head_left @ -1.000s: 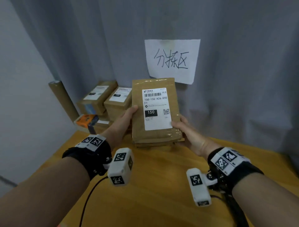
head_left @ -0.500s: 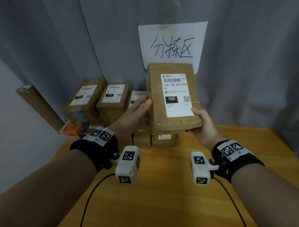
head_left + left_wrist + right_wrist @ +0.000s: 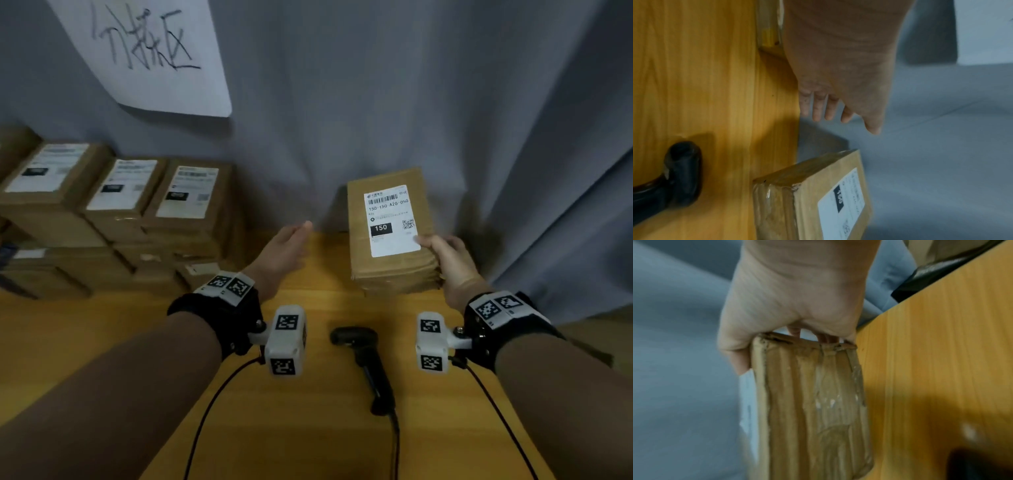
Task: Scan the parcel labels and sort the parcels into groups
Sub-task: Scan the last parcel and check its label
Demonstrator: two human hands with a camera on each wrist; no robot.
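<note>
A brown cardboard parcel [image 3: 390,233] with a white label marked 150 is at the back of the wooden table [image 3: 308,428], right of centre. My right hand [image 3: 445,257] grips its near right corner, thumb on the label, fingers underneath [image 3: 793,331]. Whether the parcel [image 3: 807,402] rests on the table I cannot tell. My left hand [image 3: 287,246] hovers to the left of the parcel [image 3: 818,194], fingers [image 3: 818,110] straight, holding nothing. A black handheld scanner [image 3: 363,363] lies on the table between my wrists.
Stacks of labelled brown parcels [image 3: 130,212] fill the back left of the table. A grey curtain [image 3: 411,102] hangs behind, with a handwritten paper sign [image 3: 147,51] on it. The scanner's cable [image 3: 395,445] runs toward me.
The parcel has gone from in front of the stacks to the right and down. My left hand let go of it and now hangs free. The scanner has come into view.
</note>
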